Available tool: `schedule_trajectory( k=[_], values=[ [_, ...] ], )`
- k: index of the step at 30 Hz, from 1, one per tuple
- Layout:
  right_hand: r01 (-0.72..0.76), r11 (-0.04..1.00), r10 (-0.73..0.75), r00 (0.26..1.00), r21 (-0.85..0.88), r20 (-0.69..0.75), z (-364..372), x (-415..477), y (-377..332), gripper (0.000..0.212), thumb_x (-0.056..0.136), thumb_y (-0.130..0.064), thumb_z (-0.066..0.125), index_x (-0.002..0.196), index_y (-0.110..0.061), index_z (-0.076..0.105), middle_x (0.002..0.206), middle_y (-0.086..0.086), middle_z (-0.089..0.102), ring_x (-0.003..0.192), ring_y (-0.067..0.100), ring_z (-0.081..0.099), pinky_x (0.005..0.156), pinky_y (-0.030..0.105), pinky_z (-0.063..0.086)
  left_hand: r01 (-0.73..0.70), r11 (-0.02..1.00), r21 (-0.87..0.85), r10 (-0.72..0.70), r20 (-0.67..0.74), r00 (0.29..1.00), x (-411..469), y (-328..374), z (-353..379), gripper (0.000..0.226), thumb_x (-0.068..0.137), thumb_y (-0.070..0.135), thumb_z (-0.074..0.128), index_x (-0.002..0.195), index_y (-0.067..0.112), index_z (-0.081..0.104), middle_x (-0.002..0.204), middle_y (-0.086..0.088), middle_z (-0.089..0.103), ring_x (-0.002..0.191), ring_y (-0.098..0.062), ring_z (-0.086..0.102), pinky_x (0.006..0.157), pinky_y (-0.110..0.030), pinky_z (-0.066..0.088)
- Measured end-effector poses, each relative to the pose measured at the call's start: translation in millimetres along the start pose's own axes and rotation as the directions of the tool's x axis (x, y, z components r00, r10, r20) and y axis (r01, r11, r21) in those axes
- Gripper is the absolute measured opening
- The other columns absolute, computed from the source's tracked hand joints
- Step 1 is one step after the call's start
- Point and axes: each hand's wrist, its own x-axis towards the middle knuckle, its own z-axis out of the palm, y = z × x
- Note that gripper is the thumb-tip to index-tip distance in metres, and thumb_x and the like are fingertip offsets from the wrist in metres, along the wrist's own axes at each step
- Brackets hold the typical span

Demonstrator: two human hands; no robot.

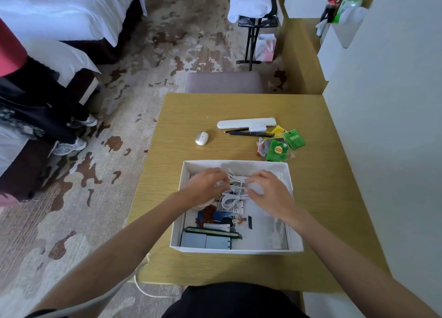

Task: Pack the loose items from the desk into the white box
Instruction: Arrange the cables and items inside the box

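The tan wood-grain counter (215,107) carries a rectangular white cardboard box (235,164); at the box's 12 o'clock end the left hand (205,183) and right hand (270,186) both curl their fingers round a looped white cable (236,181); beyond, from 11 to 1 o'clock, still loose: long rounded white case (246,122), crinkly green tea sachets (278,150), smooth oval white device (201,138), black comb (260,134).

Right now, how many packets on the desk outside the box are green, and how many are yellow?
Green packets: 2
Yellow packet: 1
Total: 3
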Motion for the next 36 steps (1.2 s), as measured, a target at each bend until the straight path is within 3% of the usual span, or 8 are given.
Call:
schedule_trajectory(
  k=[7,10,12,15,18,24,28,36],
  values=[
    [-0.011,0.974,0.051,0.984,0.228,-0.168,-53,46,-2,0.012,0.089,-0.014,0.065,0.098,-0.013,0.072,0.089,0.004,0.066,0.085,0.018,0.059,0.074,0.026,0.049,0.154,0.965,-0.211,-0.208,-0.264,0.942,32,-5,-46,0.013,0.09,0.032,0.052,0.096,0.027,0.062,0.083,0.011,0.068,0.073,-0.012,0.063,0.063,-0.036,0.055],
    [-0.094,0.973,0.122,0.985,0.213,-0.123,-52,75,5,0.012,0.09,-0.018,0.062,0.097,-0.019,0.072,0.089,0.0,0.067,0.082,0.013,0.06,0.068,0.006,0.041,0.259,0.934,-0.246,-0.325,-0.285,0.902,53,-22,-56,0.012,0.088,0.029,0.051,0.092,0.031,0.062,0.08,0.012,0.068,0.071,-0.015,0.064,0.064,-0.036,0.055],
    [-0.138,0.975,0.148,0.988,0.176,-0.045,-45,99,10,0.014,0.092,-0.02,0.06,0.099,-0.019,0.072,0.096,-0.005,0.068,0.088,0.01,0.061,0.073,0.006,0.041,0.375,0.893,-0.25,-0.43,-0.222,0.875,69,-44,-59,0.012,0.089,0.025,0.052,0.097,0.028,0.061,0.087,0.008,0.068,0.081,-0.021,0.065,0.07,-0.036,0.054],
    [-0.178,0.98,0.178,0.984,0.087,0.01,-29,133,18,0.017,0.092,-0.018,0.059,0.103,-0.012,0.071,0.104,0.003,0.072,0.093,0.013,0.063,0.082,0.027,0.049,0.536,0.838,-0.1,-0.54,-0.016,0.841,93,-82,-54,0.032,0.091,0.027,0.053,0.122,0.017,0.051,0.116,-0.01,0.061,0.106,-0.032,0.059,0.085,-0.038,0.047],
    [-0.241,0.97,0.242,0.969,-0.028,0.047,-16,168,35,0.027,0.09,-0.012,0.057,0.115,-0.007,0.068,0.113,0.01,0.07,0.104,0.022,0.064,0.086,0.034,0.051,0.561,0.823,0.088,-0.568,0.106,0.816,115,-113,-44,0.051,0.092,0.033,0.051,0.139,0.019,0.036,0.134,-0.016,0.046,0.119,-0.038,0.049,0.095,-0.044,0.043],
    [-0.343,0.853,0.384,0.923,-0.393,0.027,7,232,87,0.045,0.086,0.001,0.052,0.129,-0.011,0.056,0.13,0.017,0.051,0.121,0.035,0.045,0.09,0.044,0.047,0.422,0.861,0.282,-0.463,0.094,0.881,153,-148,-22,0.053,0.088,0.044,0.056,0.135,0.031,0.037,0.135,-0.006,0.04,0.116,-0.032,0.048,0.076,-0.042,0.043],
    [-0.273,0.787,0.393,0.913,-0.553,0.108,18,247,112,0.049,0.076,0.012,0.049,0.119,-0.012,0.053,0.124,0.016,0.05,0.116,0.036,0.043,0.079,0.042,0.043,0.386,0.885,0.261,-0.402,0.01,0.915,164,-155,-12,0.05,0.086,0.032,0.064,0.131,0.022,0.044,0.128,-0.01,0.042,0.104,-0.034,0.053,0.066,-0.041,0.043],
    [-0.073,0.756,0.223,0.963,-0.65,0.151,12,245,116,0.047,0.078,0.009,0.059,0.121,-0.007,0.049,0.114,0.016,0.056,0.105,0.035,0.053,0.079,0.045,0.044,0.561,0.819,-0.122,-0.558,0.061,0.827,159,-152,-12,0.062,0.07,0.03,0.076,0.124,0.024,0.046,0.12,-0.011,0.049,0.098,-0.031,0.055,0.075,-0.035,0.048]
  ],
)
